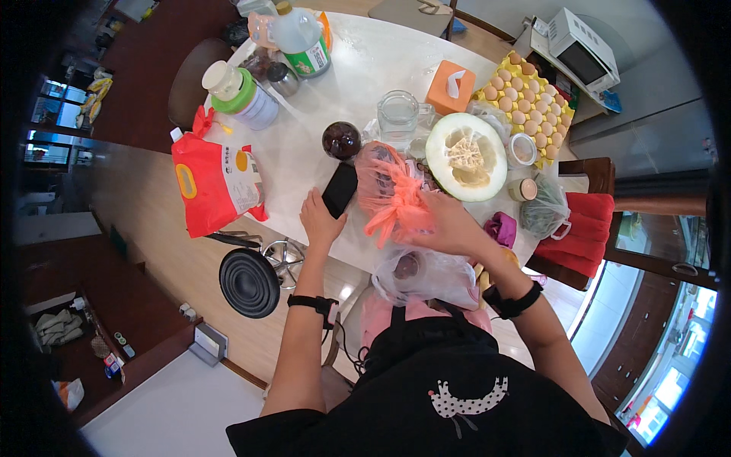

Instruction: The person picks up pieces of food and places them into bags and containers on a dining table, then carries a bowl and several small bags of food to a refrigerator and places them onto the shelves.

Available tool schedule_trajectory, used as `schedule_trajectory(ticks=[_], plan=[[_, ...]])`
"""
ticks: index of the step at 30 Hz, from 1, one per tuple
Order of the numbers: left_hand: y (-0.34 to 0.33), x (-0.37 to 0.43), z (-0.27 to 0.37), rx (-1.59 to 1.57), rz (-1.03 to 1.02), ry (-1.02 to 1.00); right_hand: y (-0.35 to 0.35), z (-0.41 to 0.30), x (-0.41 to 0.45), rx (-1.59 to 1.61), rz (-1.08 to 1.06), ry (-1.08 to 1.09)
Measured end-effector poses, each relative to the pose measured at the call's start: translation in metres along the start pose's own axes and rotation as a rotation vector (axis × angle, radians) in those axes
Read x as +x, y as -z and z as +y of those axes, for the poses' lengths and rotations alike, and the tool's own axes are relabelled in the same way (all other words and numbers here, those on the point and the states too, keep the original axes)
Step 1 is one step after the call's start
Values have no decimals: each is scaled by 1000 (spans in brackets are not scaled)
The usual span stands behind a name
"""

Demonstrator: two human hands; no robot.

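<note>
My left hand [321, 218] grips the near end of a black smartphone [341, 188], with the fingers along its left side and the thumb by the near corner. My right hand [448, 224] is closed on a knotted orange-pink plastic bag [394, 191], and its fingertips are hidden behind the bag's folds. Dark shapes show through the thin film; I cannot tell what they are. A dark round glossy object [341, 140] sits just beyond the phone. Right of the bag lies a cut pale-green melon half [467, 157], its seeds facing up.
Beyond the bag stand a glass jug [398, 117] and an orange tissue box [451, 88]. Eggs fill a yellow tray [528, 105] at the right. A red spouted pouch [214, 188] stands at the left edge. A clear plastic bag [425, 274] lies at the near edge.
</note>
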State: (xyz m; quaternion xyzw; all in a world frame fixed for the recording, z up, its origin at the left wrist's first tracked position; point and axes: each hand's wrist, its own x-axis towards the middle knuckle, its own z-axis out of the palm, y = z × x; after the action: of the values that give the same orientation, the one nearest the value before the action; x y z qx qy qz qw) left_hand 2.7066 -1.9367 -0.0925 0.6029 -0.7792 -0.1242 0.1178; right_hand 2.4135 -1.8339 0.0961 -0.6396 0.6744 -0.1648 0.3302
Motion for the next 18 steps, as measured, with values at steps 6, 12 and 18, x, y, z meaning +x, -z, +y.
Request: schedule_trajectory(ticks=[6,12,18], plan=[[14,6,25,6,-128,168,58,30,39,153,177,-267],[24,-1,-17,82,-133,300,57,43,117,-172,405,49],[31,5,-57,89,-100,532,44,46,172,-99,282,-63]])
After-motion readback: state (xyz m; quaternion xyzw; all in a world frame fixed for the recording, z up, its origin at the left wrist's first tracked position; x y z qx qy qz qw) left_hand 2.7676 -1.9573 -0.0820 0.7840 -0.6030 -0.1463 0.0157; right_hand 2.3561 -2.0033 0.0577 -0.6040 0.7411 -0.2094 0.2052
